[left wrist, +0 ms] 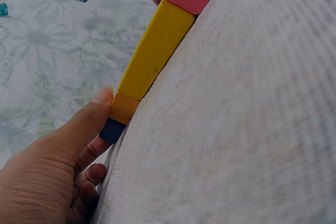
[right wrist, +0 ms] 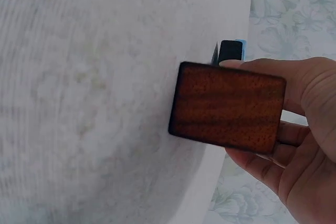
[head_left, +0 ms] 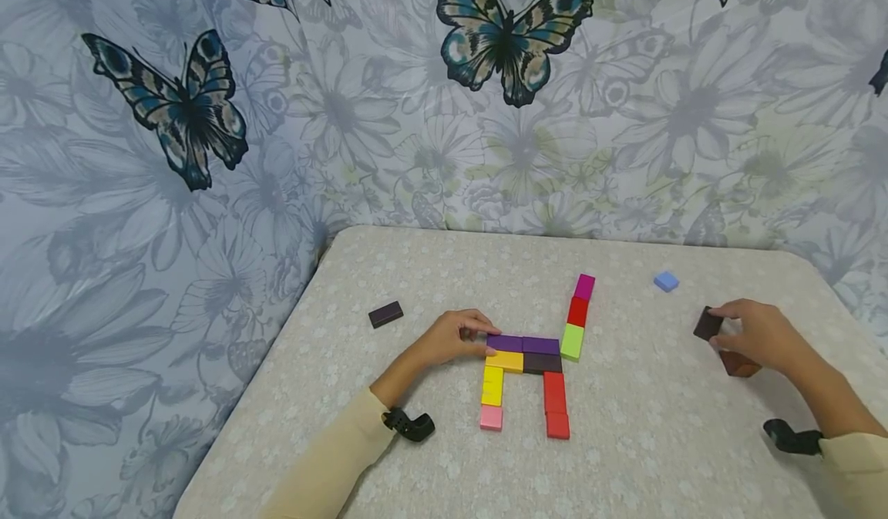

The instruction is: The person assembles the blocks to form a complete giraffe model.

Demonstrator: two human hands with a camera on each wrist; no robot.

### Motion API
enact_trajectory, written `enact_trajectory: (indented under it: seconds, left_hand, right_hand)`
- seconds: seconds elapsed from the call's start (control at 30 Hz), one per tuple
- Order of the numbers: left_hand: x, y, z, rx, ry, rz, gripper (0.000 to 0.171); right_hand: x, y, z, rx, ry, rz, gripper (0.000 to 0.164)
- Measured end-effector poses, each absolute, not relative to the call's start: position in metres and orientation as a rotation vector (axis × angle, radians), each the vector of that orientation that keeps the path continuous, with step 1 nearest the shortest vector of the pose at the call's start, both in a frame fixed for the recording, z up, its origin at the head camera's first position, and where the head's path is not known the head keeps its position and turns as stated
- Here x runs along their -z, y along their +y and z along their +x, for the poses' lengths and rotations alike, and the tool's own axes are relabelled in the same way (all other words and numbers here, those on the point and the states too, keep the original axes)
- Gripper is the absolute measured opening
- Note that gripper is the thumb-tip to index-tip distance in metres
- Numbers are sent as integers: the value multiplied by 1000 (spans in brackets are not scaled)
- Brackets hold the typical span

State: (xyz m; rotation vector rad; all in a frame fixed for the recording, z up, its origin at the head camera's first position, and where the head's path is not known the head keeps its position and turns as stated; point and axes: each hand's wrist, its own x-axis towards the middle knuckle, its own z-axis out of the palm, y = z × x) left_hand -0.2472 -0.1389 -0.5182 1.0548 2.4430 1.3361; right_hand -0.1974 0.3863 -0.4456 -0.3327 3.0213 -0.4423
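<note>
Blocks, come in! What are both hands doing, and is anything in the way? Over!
Left hand holding a purple block. Right hand pinching a dark block. Brown block close by the right hand, maybe in the way.

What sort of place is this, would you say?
Probably a corner of a room, perhaps in a home: walls patterned with butterflies and flowers stand behind a cloth-covered table, where colourful blocks are laid out.
</note>
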Motion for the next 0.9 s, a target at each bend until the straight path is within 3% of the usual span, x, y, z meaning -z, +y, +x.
enact_trajectory:
  seconds: [0.9]
  left_hand:
    - [519, -138, -245, -1340, 2448, 1042, 34]
  right_hand:
    - [418, 322, -215, 618, 3226, -619, 44]
